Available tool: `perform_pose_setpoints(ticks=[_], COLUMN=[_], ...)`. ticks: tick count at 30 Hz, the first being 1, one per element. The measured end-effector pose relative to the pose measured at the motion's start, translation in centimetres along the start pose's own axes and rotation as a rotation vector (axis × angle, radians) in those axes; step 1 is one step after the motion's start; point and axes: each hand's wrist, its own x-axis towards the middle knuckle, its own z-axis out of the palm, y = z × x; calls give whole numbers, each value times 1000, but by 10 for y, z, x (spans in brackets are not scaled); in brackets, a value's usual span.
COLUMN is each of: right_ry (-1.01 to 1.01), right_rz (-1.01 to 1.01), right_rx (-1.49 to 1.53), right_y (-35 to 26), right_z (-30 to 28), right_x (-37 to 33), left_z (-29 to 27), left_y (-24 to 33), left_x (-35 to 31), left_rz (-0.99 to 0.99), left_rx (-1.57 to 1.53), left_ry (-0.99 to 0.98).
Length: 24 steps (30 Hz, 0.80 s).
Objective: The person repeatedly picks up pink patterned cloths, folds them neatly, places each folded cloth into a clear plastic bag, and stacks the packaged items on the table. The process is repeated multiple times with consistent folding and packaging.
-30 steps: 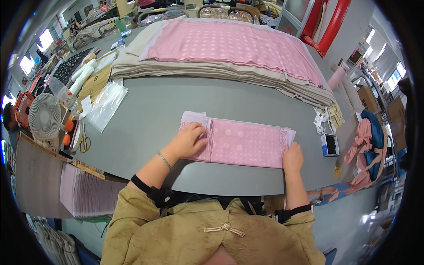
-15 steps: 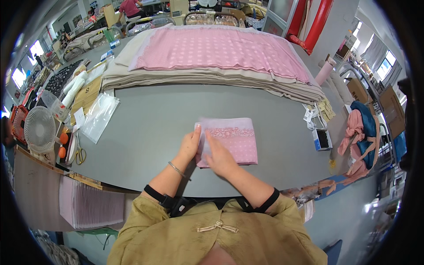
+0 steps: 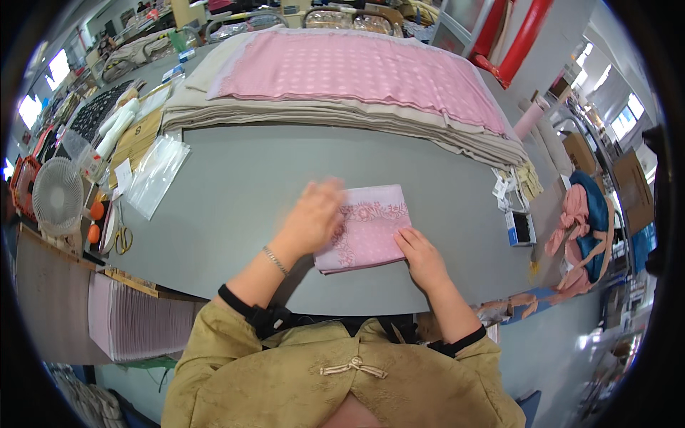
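Observation:
A folded pink cloth (image 3: 371, 232) with a darker floral border along its top and left sides lies on the grey table (image 3: 235, 192) in front of me. My right hand (image 3: 422, 255) grips the cloth's right edge, fingers on top near the lower right corner. Over the upper left edge is my left hand (image 3: 314, 214), its fingers smeared by motion. Whether the left fingers hold any fabric is hidden by the blur.
Across the far side lies a wide stack of beige cloth (image 3: 300, 110) topped by a pink dotted cloth (image 3: 342, 68). Clear plastic bags (image 3: 158, 175), scissors (image 3: 123, 237) and a white fan (image 3: 58, 194) are at left. At right stand a small box (image 3: 521, 228) and pink fabric (image 3: 569, 221).
My right hand has moved from the cloth's left part to its right edge. The left hand has shifted up over the upper left edge, and floral border now also shows along the left side.

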Motion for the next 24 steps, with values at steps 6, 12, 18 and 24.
perform_pose_setpoints(ticks=[6, 12, 18, 24], right_ry=[-245, -115, -23, -230], right_rz=[411, 367, 210, 78], right_rx=[45, -146, 20, -142], right_y=[3, -13, -32, -84], right_z=[-49, 34, 27, 11], right_x=[47, 80, 70, 43], left_z=[28, 26, 16, -19], left_y=[32, 55, 29, 33], left_x=[-11, -20, -25, -16], left_rz=[48, 384, 536, 124], left_rx=[128, 134, -150, -79], left_ry=[-231, -289, -129, -318])
